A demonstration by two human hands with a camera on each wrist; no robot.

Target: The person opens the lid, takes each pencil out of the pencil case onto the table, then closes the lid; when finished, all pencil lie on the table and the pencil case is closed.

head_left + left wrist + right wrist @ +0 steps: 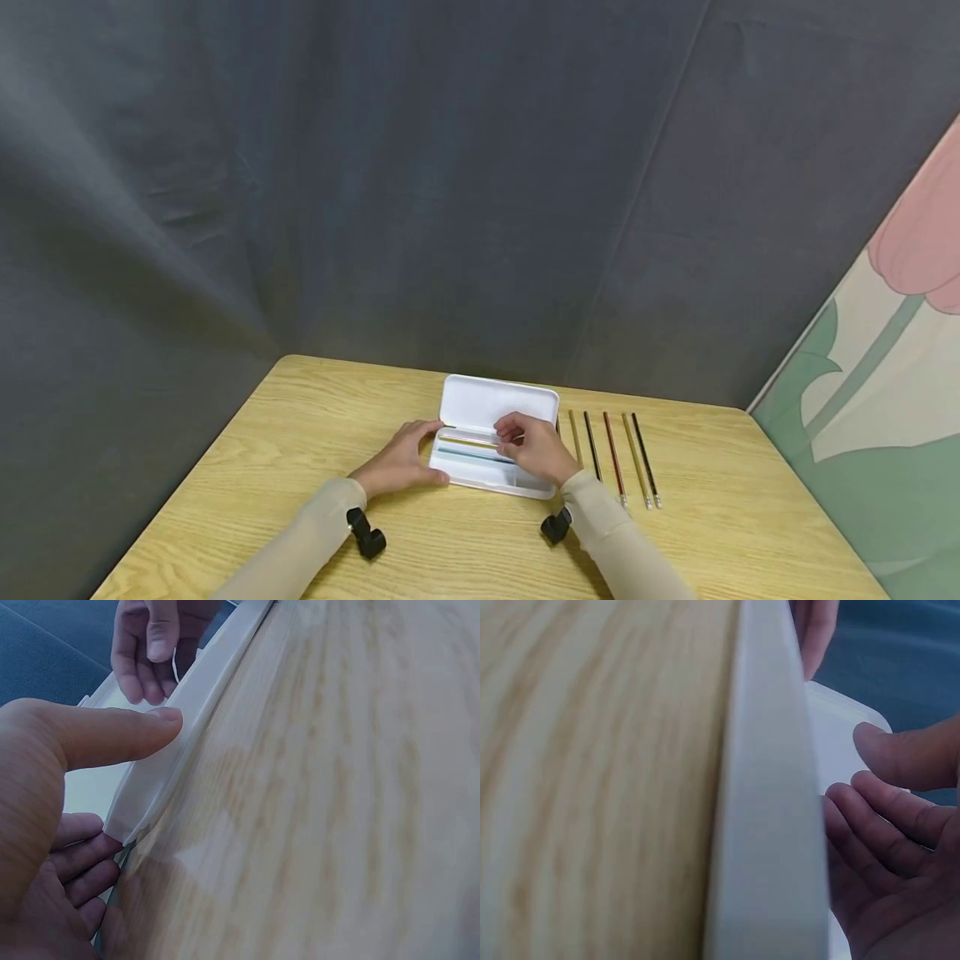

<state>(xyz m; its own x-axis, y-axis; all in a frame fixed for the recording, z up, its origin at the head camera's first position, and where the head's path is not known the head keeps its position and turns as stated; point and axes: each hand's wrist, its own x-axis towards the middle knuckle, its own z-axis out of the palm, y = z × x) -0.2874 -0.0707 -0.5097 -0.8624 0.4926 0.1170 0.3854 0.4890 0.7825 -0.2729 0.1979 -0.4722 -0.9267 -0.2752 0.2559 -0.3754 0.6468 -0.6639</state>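
A white pencil case [476,478] lies open on the table, its lid [480,400] raised at the back. Inside are a yellow pencil [459,441] and a teal pencil [468,454], their right parts partly behind my right hand. My left hand [402,460] holds the case's left end, thumb at the front corner and fingers toward the back. Over the right half of the case hovers my right hand [536,447]. In the right wrist view, its thumb [907,755] stands apart from the loosely bent fingers [885,840], with nothing visible between them.
Right of the case, several pencils lie side by side on the wooden table [750,500], among them a red pencil [613,454] and a black pencil [647,458]. A dark grey curtain [450,208] hangs behind; a flower-patterned cloth [900,400] stands at the right.
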